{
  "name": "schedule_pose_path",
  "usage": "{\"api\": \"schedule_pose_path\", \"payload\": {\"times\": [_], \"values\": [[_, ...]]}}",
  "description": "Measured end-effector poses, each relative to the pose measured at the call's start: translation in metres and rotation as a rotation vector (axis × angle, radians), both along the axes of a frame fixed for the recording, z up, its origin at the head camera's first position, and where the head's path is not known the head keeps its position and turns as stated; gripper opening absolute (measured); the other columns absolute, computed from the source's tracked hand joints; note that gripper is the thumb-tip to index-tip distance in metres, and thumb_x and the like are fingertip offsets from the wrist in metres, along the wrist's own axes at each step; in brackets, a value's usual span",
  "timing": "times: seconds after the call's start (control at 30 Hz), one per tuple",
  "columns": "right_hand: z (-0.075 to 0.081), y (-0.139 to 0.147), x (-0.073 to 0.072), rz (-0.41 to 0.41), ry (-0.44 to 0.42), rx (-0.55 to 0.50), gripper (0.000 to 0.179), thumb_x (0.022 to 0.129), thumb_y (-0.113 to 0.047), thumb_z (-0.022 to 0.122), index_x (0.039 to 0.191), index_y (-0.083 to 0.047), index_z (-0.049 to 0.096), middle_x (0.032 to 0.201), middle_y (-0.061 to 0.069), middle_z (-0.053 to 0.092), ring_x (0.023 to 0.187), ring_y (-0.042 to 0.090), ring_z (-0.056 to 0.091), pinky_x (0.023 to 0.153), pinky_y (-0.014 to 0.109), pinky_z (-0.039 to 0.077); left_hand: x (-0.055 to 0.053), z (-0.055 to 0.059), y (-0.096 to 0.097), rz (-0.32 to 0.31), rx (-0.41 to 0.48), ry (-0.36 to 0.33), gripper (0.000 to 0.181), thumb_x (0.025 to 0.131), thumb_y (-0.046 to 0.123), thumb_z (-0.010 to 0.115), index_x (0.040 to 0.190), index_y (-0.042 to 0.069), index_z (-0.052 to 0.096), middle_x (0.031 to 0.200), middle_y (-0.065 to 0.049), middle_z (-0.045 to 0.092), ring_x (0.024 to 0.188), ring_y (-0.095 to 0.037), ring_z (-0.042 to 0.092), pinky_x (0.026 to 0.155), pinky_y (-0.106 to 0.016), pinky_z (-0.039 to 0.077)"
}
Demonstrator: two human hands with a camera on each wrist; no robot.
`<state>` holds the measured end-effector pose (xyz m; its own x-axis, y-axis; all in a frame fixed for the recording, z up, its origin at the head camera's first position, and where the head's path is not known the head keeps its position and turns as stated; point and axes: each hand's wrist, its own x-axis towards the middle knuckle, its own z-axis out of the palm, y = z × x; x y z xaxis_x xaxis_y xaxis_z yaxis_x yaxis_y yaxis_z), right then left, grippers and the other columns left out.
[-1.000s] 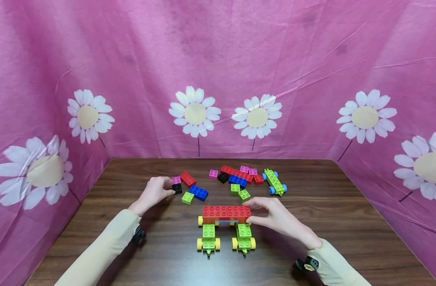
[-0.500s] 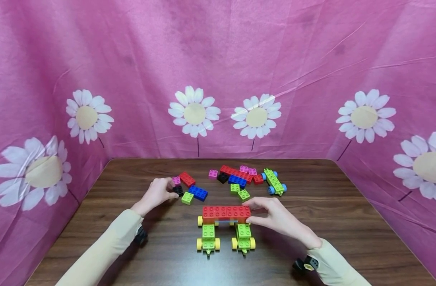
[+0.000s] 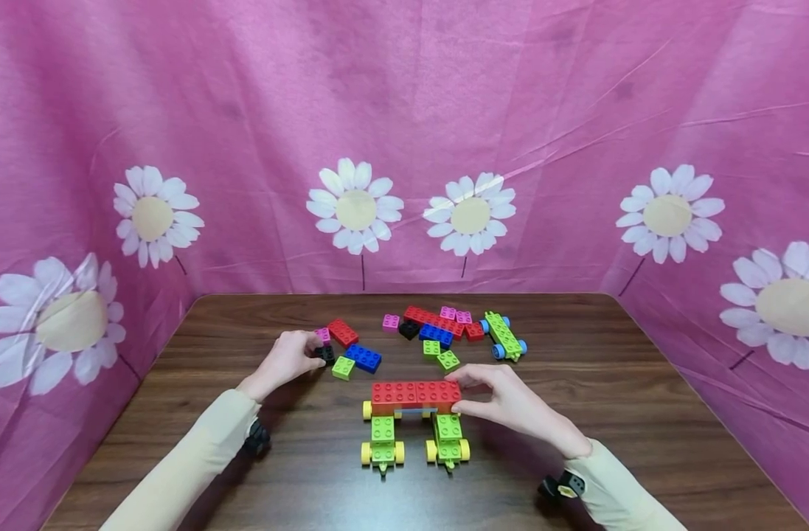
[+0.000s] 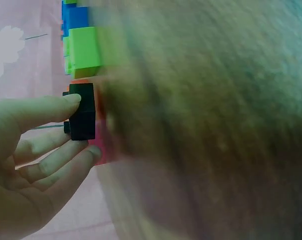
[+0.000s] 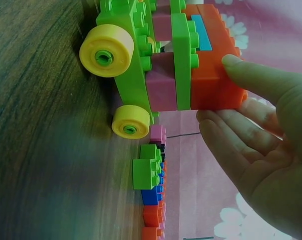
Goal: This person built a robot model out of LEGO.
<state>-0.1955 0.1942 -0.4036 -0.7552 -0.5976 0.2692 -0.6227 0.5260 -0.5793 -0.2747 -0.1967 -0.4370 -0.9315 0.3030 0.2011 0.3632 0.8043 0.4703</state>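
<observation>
My left hand [image 3: 287, 361] pinches a black brick [image 4: 83, 112] between thumb and fingers, on the left of the table. Just behind it lies a pink brick [image 3: 322, 335], partly hidden by the fingers. My right hand [image 3: 510, 402] grips the right end of a red brick [image 3: 439, 394], thumb on the near side and fingers on the far side. That brick and another red one [image 3: 394, 394] lie end to end on top of a build. Two lime wheeled bases [image 3: 383, 446] with yellow wheels [image 5: 107, 50] carry it; pink and lime bricks show between in the right wrist view.
Close to the left hand lie a lime brick [image 3: 343, 367], a blue brick [image 3: 363, 358] and a red brick [image 3: 343, 332]. Several more bricks, among them a long red one [image 3: 424, 318], lie at the back. Right of them stands a lime wheeled base [image 3: 504, 337] with blue wheels.
The black brick has turned and shifted slightly toward me in the left hand, away from the pink one. The right hand keeps its grip; the whole head view has drifted a little.
</observation>
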Motion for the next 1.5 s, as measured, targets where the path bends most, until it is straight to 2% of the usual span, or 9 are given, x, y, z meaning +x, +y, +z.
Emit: {"api": "schedule_pose_path", "payload": {"times": [0.17, 0.37, 0.67, 0.9, 1.03, 1.37, 1.5], "values": [[0.001, -0.001, -0.001, 0.012, -0.005, 0.01, 0.034, 0.087, -0.034, 0.075, 0.118, -0.02, 0.067, 0.112, -0.005, 0.074, 0.1, 0.006, 0.069, 0.086, 0.035, 0.059, 0.008, 0.016, -0.002, -0.008, 0.007, 0.04, 0.023, 0.077, 0.011, 0.081, 0.094, -0.001, 0.07, 0.081, -0.012, 0.071, 0.075, -0.024, 0.067, 0.069, -0.039, 0.053], [0.004, 0.001, -0.001, 0.031, -0.002, 0.029, 0.035, 0.088, -0.032, 0.075, 0.12, -0.02, 0.066, 0.113, -0.005, 0.073, 0.102, 0.007, 0.069, 0.086, 0.037, 0.059, 0.019, 0.038, 0.004, -0.06, 0.04, 0.098, 0.024, 0.076, 0.012, 0.082, 0.094, 0.0, 0.07, 0.083, -0.012, 0.07, 0.075, -0.022, 0.067, 0.069, -0.038, 0.054], [0.006, 0.001, -0.001, 0.041, 0.019, 0.054, 0.038, 0.088, -0.028, 0.076, 0.123, -0.017, 0.065, 0.117, -0.003, 0.072, 0.104, 0.008, 0.069, 0.087, 0.036, 0.058, 0.042, 0.06, 0.021, -0.159, 0.133, 0.024, 0.026, 0.079, 0.014, 0.081, 0.101, 0.002, 0.07, 0.093, -0.01, 0.072, 0.081, -0.019, 0.068, 0.075, -0.034, 0.058], [0.005, 0.001, -0.001, 0.037, -0.005, 0.061, 0.039, 0.089, -0.03, 0.075, 0.125, -0.017, 0.064, 0.12, -0.003, 0.071, 0.107, 0.009, 0.068, 0.088, 0.038, 0.058, 0.057, 0.068, 0.034, -0.24, 0.209, -0.021, 0.026, 0.08, 0.013, 0.081, 0.102, 0.004, 0.07, 0.095, -0.007, 0.072, 0.083, -0.014, 0.068, 0.076, -0.028, 0.058], [0.005, 0.0, -0.001, 0.031, -0.027, 0.066, 0.039, 0.09, -0.032, 0.073, 0.125, -0.018, 0.064, 0.12, -0.004, 0.071, 0.107, 0.009, 0.067, 0.089, 0.039, 0.058, 0.062, 0.072, 0.038, -0.282, 0.231, -0.024, 0.026, 0.08, 0.013, 0.081, 0.102, 0.003, 0.07, 0.094, -0.007, 0.072, 0.082, -0.013, 0.068, 0.076, -0.029, 0.059], [0.004, -0.001, 0.0, 0.045, -0.007, 0.059, 0.038, 0.089, -0.028, 0.074, 0.125, -0.018, 0.064, 0.118, -0.004, 0.072, 0.107, 0.009, 0.068, 0.088, 0.038, 0.058, 0.069, 0.072, 0.043, -0.322, 0.249, -0.026, 0.025, 0.081, 0.013, 0.081, 0.102, 0.004, 0.07, 0.094, -0.006, 0.073, 0.082, -0.014, 0.068, 0.076, -0.028, 0.059], [0.003, -0.001, 0.0, 0.054, 0.026, 0.053, 0.038, 0.088, -0.026, 0.075, 0.123, -0.016, 0.065, 0.118, -0.003, 0.072, 0.105, 0.009, 0.068, 0.087, 0.039, 0.058, 0.072, 0.072, 0.044, -0.336, 0.249, -0.03, 0.025, 0.081, 0.012, 0.081, 0.102, 0.003, 0.07, 0.095, -0.007, 0.073, 0.083, -0.019, 0.069, 0.076, -0.029, 0.059]]}}
